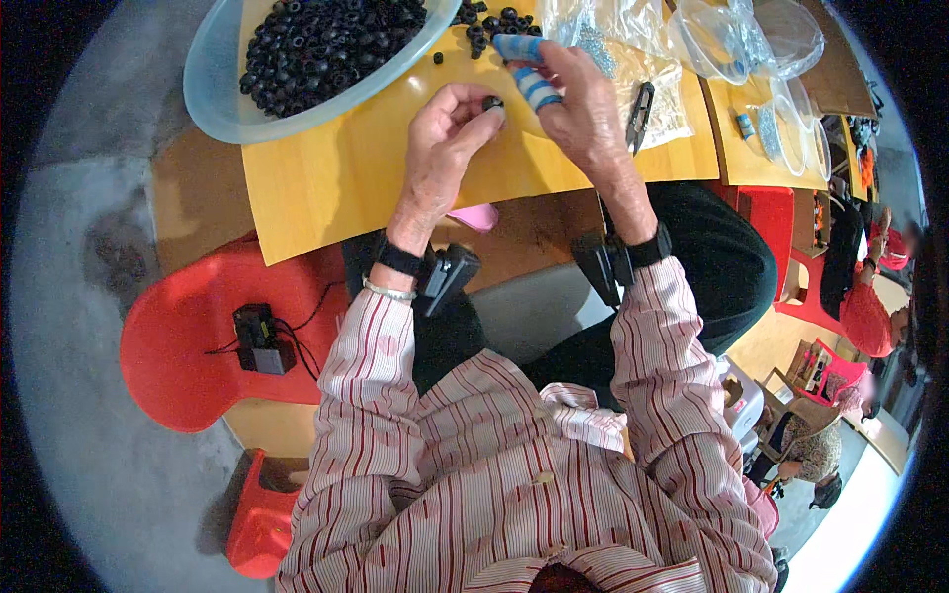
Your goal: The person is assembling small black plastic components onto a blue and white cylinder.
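Observation:
My left hand [447, 143] is closed, pinching a small round black piece [492, 102] between thumb and fingers above the yellow table [326, 193]. My right hand [581, 111] is just to its right, with blue-and-white striped wraps on two fingers. Those fingers are extended and apart, pointing left toward a loose cluster of black pieces [478, 32] on the tabletop; I see nothing held in them. Left of the cluster, a pale blue translucent basin [203, 74] holds a heap of similar small black pieces, some showing holes.
Black-handled snips [641, 116] lie by my right wrist, beside a clear plastic bag [667, 99]. Clear bowls [707, 44] stand at the far right. A red chair [183, 331] with a black device [262, 341] on it is at left. Other people [811, 450] sit at far right.

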Demonstrator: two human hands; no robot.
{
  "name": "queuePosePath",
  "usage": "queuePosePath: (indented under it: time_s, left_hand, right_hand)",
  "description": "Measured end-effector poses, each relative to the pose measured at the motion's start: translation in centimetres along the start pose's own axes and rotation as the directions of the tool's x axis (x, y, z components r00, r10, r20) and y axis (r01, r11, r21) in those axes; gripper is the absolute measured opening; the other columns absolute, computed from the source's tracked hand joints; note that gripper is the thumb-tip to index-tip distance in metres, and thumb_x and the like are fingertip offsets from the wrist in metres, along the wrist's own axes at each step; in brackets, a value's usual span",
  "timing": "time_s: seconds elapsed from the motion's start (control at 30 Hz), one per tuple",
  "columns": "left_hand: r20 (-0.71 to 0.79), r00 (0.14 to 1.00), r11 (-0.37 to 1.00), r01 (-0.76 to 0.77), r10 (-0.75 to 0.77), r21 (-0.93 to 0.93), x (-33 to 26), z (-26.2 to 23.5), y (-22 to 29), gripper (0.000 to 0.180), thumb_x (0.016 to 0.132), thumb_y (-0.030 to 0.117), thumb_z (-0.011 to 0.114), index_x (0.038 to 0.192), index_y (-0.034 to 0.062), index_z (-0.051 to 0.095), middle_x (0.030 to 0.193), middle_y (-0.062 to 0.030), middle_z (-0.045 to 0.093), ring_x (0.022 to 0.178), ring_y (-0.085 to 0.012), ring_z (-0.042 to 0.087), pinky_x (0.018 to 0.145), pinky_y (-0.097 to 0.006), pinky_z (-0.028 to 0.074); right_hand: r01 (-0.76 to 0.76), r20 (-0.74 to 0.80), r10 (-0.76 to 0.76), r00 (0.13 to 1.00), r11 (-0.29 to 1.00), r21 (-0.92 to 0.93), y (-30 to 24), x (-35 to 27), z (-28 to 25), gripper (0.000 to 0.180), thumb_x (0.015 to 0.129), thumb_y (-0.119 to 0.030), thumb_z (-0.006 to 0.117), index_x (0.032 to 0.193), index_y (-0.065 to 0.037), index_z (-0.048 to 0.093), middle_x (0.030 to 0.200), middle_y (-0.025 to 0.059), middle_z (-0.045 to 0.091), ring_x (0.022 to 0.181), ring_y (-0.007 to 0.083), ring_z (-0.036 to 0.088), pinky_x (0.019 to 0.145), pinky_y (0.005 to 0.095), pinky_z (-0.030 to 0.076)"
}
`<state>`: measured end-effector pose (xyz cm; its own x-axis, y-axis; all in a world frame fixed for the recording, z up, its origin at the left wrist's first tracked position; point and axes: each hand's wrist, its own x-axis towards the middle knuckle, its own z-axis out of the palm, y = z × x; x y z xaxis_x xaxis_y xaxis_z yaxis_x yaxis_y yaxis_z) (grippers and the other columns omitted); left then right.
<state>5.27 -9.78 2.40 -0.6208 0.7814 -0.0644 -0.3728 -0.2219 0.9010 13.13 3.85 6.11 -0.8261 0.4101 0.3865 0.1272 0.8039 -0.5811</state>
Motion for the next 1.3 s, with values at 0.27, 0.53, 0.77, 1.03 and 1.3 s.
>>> queuePosePath:
  time_s: [0.27,0.53,0.77,1.03,1.3]
  left_hand:
    - [-0.199,0.967,0.987,-0.153,0.161,0.053,-3.9,-3.0,1.1,0.022,0.08,-0.001,0.061,0.1,0.0017,0.054,0.083,-0.0007,0.055,0.074,-0.0076,0.053,0.068,-0.02,0.043]
    - [-0.239,0.951,0.981,-0.192,0.195,0.037,-3.9,-3.1,1.1,0.023,0.081,-0.002,0.061,0.102,0.0013,0.053,0.082,-0.0018,0.055,0.074,-0.009,0.054,0.067,-0.021,0.044]
    - [-0.23,0.95,0.977,-0.205,0.212,0.054,-3.7,-3.1,0.8,0.021,0.081,-0.001,0.061,0.101,0.0018,0.053,0.08,-0.0017,0.056,0.072,-0.009,0.055,0.066,-0.021,0.044]
    - [-0.212,0.963,0.983,-0.148,0.168,0.107,-5.6,-1.6,1.2,0.018,0.083,0.002,0.06,0.1,0.0028,0.053,0.081,-0.0024,0.057,0.075,-0.0112,0.06,0.067,-0.022,0.046]
    - [-0.171,0.983,0.996,-0.055,0.066,0.068,-8.2,2.0,2.9,0.017,0.085,0.001,0.059,0.101,0.0022,0.053,0.078,-0.0024,0.059,0.074,-0.0098,0.06,0.061,-0.019,0.048]
  right_hand:
    - [-0.072,-0.06,0.078,0.995,0.993,0.093,-0.9,2.5,5.8,0.034,0.074,-0.009,0.063,0.103,-0.004,0.046,0.093,0.0154,0.062,0.087,0.0349,0.061,0.072,0.0418,0.049]
    - [-0.221,-0.045,0.221,0.974,0.975,0.019,-2.1,3.5,8.1,0.03,0.072,-0.008,0.064,0.095,-0.004,0.046,0.091,0.0151,0.063,0.081,0.0367,0.061,0.069,0.045,0.049]
    - [-0.179,-0.074,0.189,0.979,0.976,0.122,-1.9,1.4,7.0,0.031,0.075,-0.009,0.062,0.104,-0.007,0.051,0.084,0.0119,0.066,0.078,0.0332,0.063,0.067,0.0416,0.05]
    - [-0.245,0.046,0.257,0.965,0.834,0.495,-4.7,-4.8,0.6,0.047,0.078,0.001,0.06,0.122,-0.006,0.047,0.091,0.0099,0.064,0.085,0.0213,0.063,0.071,0.0323,0.05]
    - [-0.033,0.065,0.02,0.998,0.981,0.193,-7.3,-8.0,-3.2,0.055,0.076,0.001,0.065,0.127,-0.009,0.046,0.09,0.0064,0.065,0.085,0.0203,0.065,0.075,0.0307,0.053]
